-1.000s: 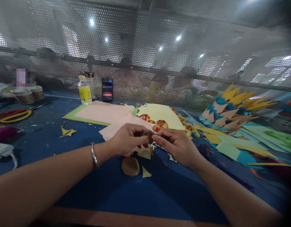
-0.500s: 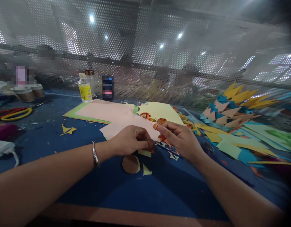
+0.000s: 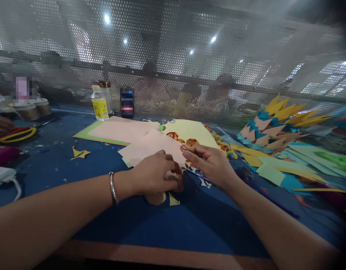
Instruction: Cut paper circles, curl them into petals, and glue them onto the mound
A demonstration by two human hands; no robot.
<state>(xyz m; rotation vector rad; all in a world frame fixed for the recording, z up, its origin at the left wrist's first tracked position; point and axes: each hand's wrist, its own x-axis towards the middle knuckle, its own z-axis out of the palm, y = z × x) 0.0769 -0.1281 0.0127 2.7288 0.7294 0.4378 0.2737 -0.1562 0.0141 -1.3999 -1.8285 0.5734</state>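
Low over the blue table (image 3: 173, 228), my left hand (image 3: 158, 174) is curved with its fingers apart; what lies beneath the fingertips is partly hidden. Under it are a round brown-pink paper piece (image 3: 155, 198) and a pale green scrap (image 3: 174, 200). My right hand (image 3: 209, 161) is pinched on a small thin item at the fingertips, too small to make out. Pink paper (image 3: 150, 146) lies just beyond my hands, and orange-red patterned pieces (image 3: 192, 142) lie on pale yellow paper (image 3: 186, 129).
A yellow-labelled bottle (image 3: 100, 107) and a phone (image 3: 127, 102) stand at the back. Yellow-handled scissors (image 3: 18, 135) lie left, with another person's hand (image 3: 1, 123) near them. A spiky paper construction (image 3: 274, 127) stands right, behind coloured sheets (image 3: 291, 168).
My left hand has lowered and spread its fingers over the round piece. My right hand has shifted slightly left. Another person's hand has appeared at the far left.
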